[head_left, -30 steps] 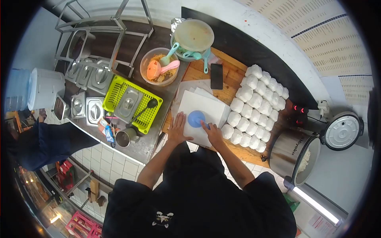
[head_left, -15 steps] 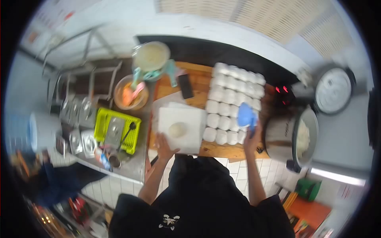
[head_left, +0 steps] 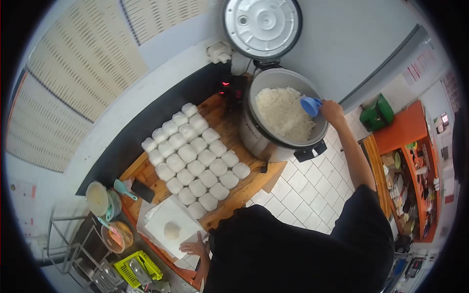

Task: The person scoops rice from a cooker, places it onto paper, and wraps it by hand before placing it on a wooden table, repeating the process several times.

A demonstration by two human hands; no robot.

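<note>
My right hand [head_left: 332,112] is closed on the handle of a blue scoop [head_left: 310,106], whose bowl is over the white rice [head_left: 284,113] inside the open cooker [head_left: 251,128]. At the lower left, my left hand [head_left: 195,245] has its fingers spread at the edge of the white paper sheets [head_left: 162,218]. A small round portion of rice [head_left: 172,231] lies on the top sheet, just beyond those fingers. Rows of white wrapped blocks [head_left: 196,167] stand on the wooden table [head_left: 255,181] between the paper and the cooker.
The cooker's lid [head_left: 264,22] stands raised behind it. Left of the paper are a dark phone [head_left: 142,191], a tub [head_left: 97,199], a bowl with orange contents [head_left: 117,237] and a yellow-green basket [head_left: 138,269]. Orange shelves [head_left: 401,128] stand at the right.
The view has turned toward the cooker. My right hand has carried the blue scoop from above the white blocks into the cooker's opening. My left hand is still beside the paper.
</note>
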